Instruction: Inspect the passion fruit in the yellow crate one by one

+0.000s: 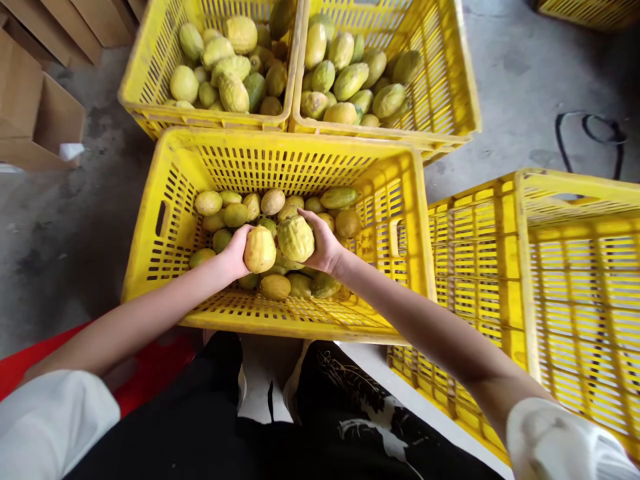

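Observation:
My left hand (pixel 237 253) is closed around a smooth yellow fruit (pixel 260 250) with a few dark specks. In my right hand (pixel 324 244) sits a ribbed, wrinkled yellow-green fruit (pixel 295 239), with the thumb along its upper side. The two fruits are held close together, a narrow gap between them, over the middle of a yellow slatted crate (pixel 295 160). Beneath my hands, more yellow and green fruits (pixel 275 287) lie loose across the crate's bottom. Their exact kind I cannot make out. My fingers are partly hidden behind the fruits.
Behind stand two more yellow crates, the left one (pixel 145 73) and the right one (pixel 435 80), both holding similar fruits. Another yellow crate (pixel 520 267) stands at the right. Cardboard boxes (pixel 55 113) are at the upper left. A black cable (pixel 563 140) lies on the concrete floor.

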Tool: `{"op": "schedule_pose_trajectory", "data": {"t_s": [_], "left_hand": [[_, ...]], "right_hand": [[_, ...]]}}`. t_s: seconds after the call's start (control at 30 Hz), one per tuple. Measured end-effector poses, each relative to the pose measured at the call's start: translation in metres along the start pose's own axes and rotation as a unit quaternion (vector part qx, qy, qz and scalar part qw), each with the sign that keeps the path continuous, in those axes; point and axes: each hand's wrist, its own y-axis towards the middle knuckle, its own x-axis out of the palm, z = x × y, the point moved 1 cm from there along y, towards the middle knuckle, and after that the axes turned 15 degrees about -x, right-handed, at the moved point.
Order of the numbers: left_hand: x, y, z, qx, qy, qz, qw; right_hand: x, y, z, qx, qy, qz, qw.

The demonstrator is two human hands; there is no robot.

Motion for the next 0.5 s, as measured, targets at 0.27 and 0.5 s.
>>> {"op": "schedule_pose_trajectory", "data": {"t_s": [0.27,0.5], "left_hand": [[0.007,-0.011,-0.001,0.009,-0.029,0.023,0.999],[0.005,-0.01,0.001,0.028,-0.017,0.04,0.999]], "right_hand": [[0.005,-0.002,-0.002,-0.011,0.003,-0.016,1.0],[-0.005,0.004,0.0,-0.004,-0.005,0.019,1.0]]}}
